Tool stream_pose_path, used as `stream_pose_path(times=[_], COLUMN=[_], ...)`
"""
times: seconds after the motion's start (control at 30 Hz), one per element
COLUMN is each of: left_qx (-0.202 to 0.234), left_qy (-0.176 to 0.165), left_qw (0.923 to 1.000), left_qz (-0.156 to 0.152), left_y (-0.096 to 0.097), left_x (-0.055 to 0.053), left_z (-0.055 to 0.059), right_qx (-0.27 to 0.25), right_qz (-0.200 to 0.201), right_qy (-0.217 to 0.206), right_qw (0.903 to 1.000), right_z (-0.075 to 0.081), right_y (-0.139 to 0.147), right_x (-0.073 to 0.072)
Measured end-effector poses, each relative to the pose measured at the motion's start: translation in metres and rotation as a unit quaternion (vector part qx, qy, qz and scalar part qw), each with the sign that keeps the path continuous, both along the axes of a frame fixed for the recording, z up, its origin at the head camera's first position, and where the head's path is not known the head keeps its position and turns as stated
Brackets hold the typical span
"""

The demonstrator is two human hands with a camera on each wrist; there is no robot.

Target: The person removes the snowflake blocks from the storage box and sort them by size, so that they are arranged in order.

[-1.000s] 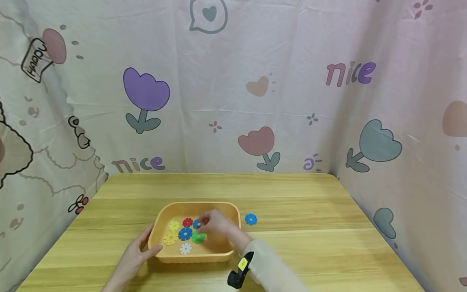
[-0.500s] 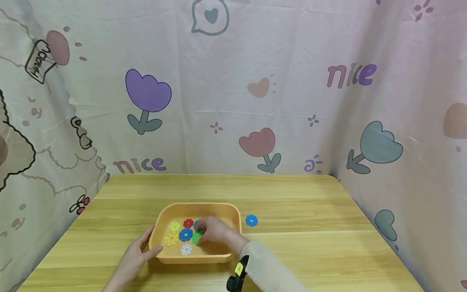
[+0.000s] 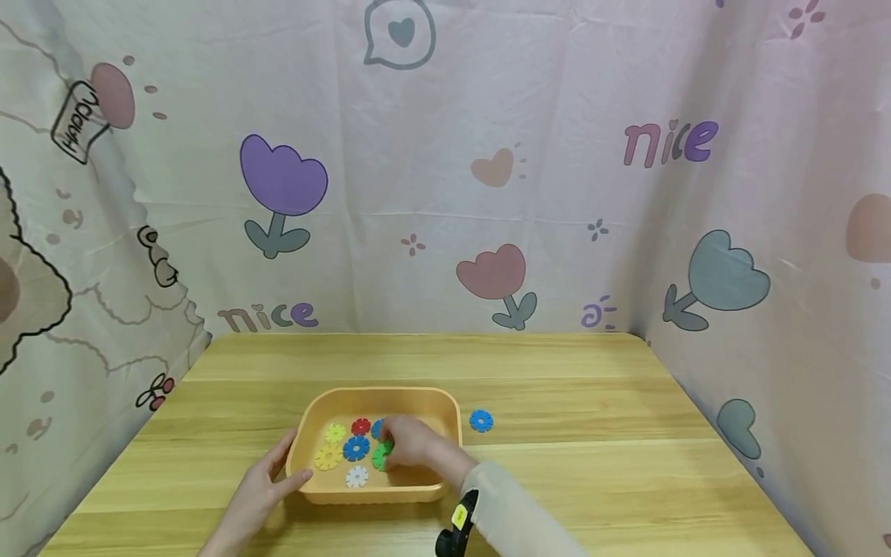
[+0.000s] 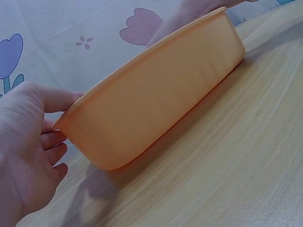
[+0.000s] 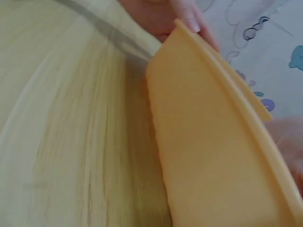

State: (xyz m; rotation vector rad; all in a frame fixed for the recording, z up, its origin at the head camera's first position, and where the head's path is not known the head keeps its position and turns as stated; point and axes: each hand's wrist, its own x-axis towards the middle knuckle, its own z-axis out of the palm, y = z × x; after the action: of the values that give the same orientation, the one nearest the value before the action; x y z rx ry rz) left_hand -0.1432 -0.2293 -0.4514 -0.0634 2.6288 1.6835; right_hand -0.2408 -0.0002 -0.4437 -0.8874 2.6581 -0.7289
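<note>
The left hand (image 3: 254,491) has its fingers gripping the tray (image 3: 372,493), nearer the worktop's (image 3: 592,480) left edge than its right. Inside, the white disc (image 3: 357,476) lies nearest; the right hand (image 3: 411,442), fingers pinching the green disc (image 3: 378,457); 5 more discs (image 3: 351,449) beside and beyond! Outside, 1 loose blue disc (image 3: 481,421).

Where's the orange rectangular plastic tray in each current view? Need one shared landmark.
Head: orange rectangular plastic tray, lower middle, slightly left.
Left wrist: tray slants across the middle, rising to upper right.
Right wrist: tray in the right half, cropped below.
Shared landmark: bare left hand, gripping one end.
</note>
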Motion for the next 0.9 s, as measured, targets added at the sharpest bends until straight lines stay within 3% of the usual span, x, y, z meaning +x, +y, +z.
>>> stream_pose_path(times=[0.23, 0.47, 0.73, 0.9], left_qx=[-0.001, 0.014, 0.011, 0.009], left_qy=[-0.003, -0.008, -0.012, -0.009], left_qw=[1.0000, 0.9999, 0.9999, 0.9999], left_qz=[0.004, 0.001, 0.005, -0.001], left_y=[0.000, 0.001, 0.001, 0.002], left_x=[0.000, 0.000, -0.002, -0.001], left_z=[-0.001, -0.001, 0.002, 0.002], right_qx=[-0.088, -0.190, -0.283, -0.316], right_qz=[-0.009, -0.016, -0.033, -0.060], right_qy=[-0.063, -0.139, -0.139, -0.140], right_qw=[0.9941, 0.9716, 0.9482, 0.9366], right_z=[0.005, 0.018, 0.045, 0.053], right_y=[0.015, 0.033, 0.059, 0.087], right_x=[-0.005, -0.011, -0.027, -0.036])
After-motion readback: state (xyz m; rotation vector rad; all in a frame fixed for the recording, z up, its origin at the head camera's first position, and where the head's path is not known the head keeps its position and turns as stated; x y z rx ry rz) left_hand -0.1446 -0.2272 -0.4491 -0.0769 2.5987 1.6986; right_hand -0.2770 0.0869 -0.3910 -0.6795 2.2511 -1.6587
